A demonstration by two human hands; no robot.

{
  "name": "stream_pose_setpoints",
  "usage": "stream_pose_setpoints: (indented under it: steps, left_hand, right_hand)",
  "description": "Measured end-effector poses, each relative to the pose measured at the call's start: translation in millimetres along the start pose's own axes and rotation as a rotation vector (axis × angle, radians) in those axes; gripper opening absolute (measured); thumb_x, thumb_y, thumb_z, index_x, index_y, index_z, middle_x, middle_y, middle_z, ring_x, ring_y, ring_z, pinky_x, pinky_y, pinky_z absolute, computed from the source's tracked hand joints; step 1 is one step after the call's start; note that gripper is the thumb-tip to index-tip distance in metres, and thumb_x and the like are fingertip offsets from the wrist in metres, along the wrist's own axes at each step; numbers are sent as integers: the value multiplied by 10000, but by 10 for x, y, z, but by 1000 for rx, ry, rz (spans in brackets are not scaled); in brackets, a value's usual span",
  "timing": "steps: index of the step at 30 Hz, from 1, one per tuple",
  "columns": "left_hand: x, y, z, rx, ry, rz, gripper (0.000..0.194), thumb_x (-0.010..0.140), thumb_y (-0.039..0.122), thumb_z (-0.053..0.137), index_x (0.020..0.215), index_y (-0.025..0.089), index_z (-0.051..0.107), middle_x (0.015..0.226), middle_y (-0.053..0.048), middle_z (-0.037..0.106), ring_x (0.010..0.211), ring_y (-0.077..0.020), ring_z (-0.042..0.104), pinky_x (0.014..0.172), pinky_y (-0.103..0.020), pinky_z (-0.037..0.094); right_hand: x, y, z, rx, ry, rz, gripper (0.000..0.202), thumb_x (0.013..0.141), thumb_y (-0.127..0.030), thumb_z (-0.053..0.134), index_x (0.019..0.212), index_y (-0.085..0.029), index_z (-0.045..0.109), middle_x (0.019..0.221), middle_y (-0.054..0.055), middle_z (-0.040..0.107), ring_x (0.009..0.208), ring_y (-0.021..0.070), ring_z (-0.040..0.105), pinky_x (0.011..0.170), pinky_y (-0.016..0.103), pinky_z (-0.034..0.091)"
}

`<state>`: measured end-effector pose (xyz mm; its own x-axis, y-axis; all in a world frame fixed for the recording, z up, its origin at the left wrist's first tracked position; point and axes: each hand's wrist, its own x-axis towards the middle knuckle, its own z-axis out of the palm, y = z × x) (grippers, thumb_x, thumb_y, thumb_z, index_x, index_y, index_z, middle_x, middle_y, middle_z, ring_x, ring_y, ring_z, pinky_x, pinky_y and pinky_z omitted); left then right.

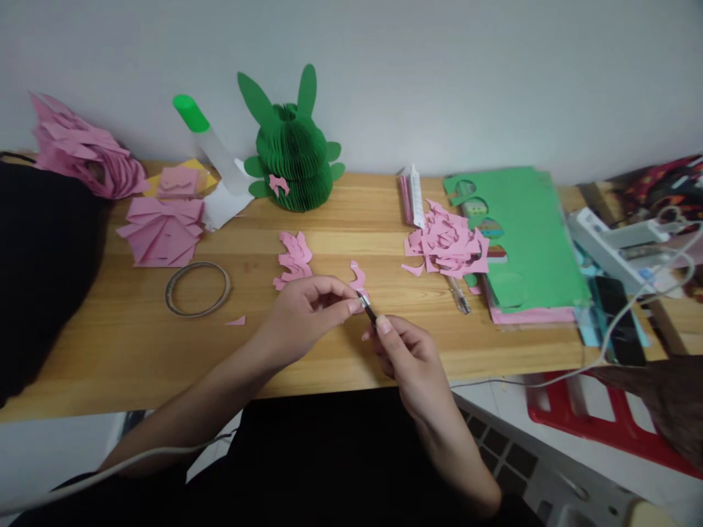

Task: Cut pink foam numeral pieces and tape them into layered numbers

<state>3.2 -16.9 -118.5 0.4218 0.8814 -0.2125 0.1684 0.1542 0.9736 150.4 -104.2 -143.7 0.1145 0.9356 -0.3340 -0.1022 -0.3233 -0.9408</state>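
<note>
My right hand is closed around a slim black tool with a pale tip, pointing up and left; its exact kind is unclear. At that tip, the thumb and forefinger of my left hand are pinched together. What they grip is too small to make out. Just beyond the fingertips is a curved pink paper cutout; whether it is held or lies on the table I cannot tell. Left of it lies a stack of wavy pink cutouts. A small pink scrap is near my left forearm.
A green folded-paper rabbit stands at the back. Leftward are a tape roll, a glue bottle and folded pink paper. Rightward lie pink scraps, green sheets, a phone and a white cable.
</note>
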Motion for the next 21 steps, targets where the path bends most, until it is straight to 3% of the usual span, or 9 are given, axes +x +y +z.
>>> stream_pose_setpoints:
  steps: [16, 21]
  left_hand:
    - [-5, 9, 3, -51, -28, -14, 51, 722, 197, 646, 677, 197, 671, 684, 13, 697, 662, -129, 621, 678, -259, 508]
    - [-14, 3, -71, -115, -67, -9, 88, 716, 211, 685, 637, 186, 654, 655, 20, 656, 645, -114, 587, 666, -242, 488]
  right_hand:
    - [-3, -11, 11, 19, 12, -11, 502, 847, -649, 598, 654, -186, 596, 548, -72, 298, 466, 85, 181, 425, 253, 147]
    - [-20, -25, 8, -68, 38, -79, 435, 900, -561, 565, 687, -184, 602, 562, -63, 329, 469, 90, 245, 439, 251, 213]
